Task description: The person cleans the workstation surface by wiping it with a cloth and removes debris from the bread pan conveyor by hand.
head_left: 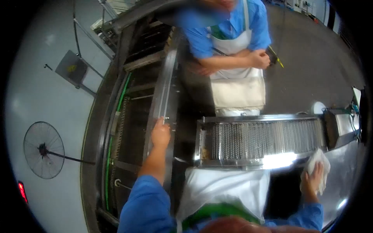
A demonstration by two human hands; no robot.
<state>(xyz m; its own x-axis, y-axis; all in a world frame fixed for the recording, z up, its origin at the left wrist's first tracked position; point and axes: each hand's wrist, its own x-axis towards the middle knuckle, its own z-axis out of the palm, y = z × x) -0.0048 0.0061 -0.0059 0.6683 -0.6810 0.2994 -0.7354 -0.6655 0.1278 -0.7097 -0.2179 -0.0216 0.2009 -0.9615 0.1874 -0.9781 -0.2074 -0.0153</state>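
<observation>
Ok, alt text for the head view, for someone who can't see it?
The person's right hand holds a white cloth by the near edge of a metal mesh conveyor, while the left hand is at a long metal rail. Across the conveyor, a co-worker stands with folded arms.
</observation>
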